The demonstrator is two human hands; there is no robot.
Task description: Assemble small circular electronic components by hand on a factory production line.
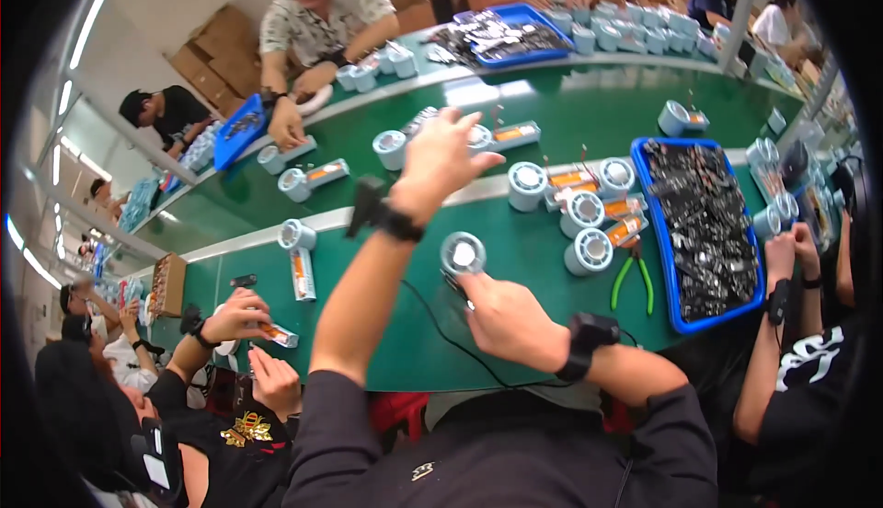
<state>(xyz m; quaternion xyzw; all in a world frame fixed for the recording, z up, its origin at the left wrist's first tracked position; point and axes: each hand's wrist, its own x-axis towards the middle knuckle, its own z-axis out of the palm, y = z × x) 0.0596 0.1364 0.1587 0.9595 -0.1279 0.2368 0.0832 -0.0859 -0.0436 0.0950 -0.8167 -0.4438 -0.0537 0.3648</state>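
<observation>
My left hand (451, 158) stretches over the green belt with fingers spread, and nothing shows in its grip. Close beside and beyond its fingers are light blue units that look like small handheld fans: a round-headed one (390, 148) to its left, and one with an orange-and-silver handle (517, 133) to its right. In front of me my right hand (515, 320) is closed around the lower part of another handheld fan (463, 254), its round ringed head pointing up. My fingers hide most of that handle.
Several half-built fans (583, 213) cluster right of my hands, with green-handled pliers (634, 280) below them. A blue tray (676, 322) holds black parts. A black cable (432, 319) crosses the table (405, 361). Co-workers sit on both sides and opposite.
</observation>
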